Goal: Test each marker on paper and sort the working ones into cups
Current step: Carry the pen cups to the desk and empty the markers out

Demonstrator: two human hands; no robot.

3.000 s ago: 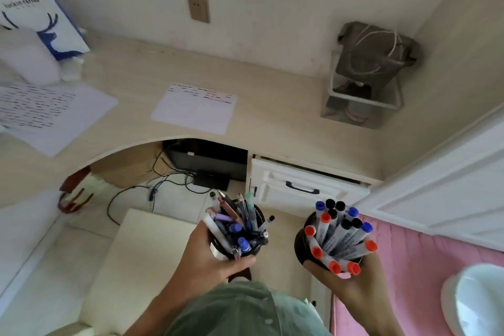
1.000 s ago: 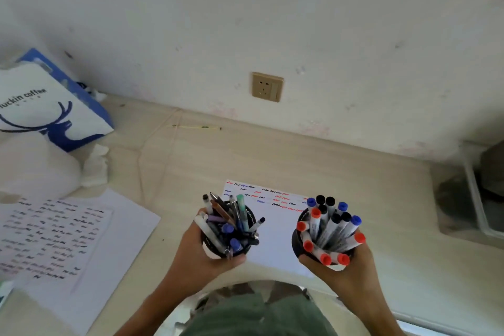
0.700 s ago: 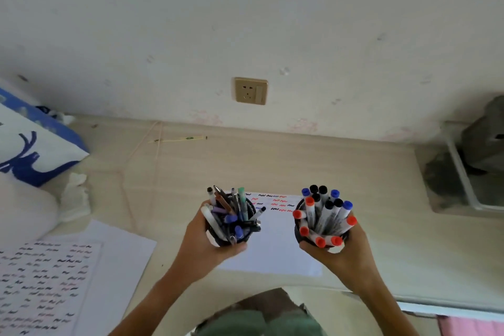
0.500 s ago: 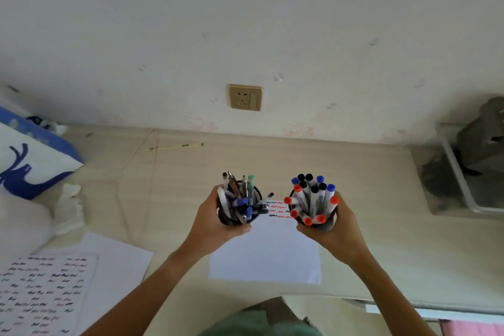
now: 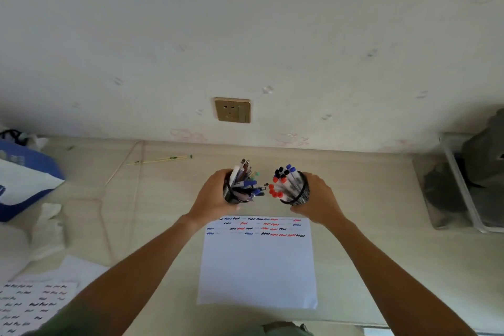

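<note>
Head view: your left hand [image 5: 215, 199] & right hand [image 5: 317, 203] each grip a mesh cup [image 5: 300, 195], seemingly tilted inward; markers [image 5: 283, 181] may spill onto the paper [image 5: 257, 267].

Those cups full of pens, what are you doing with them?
A person is holding two black mesh cups above the pale wooden desk. The left hand grips the cup of mixed pens. The right hand grips the cup of red-, blue- and black-capped markers. Just in front lies a white sheet with red, blue and black test squiggles. No marker is out for testing yet.
</note>
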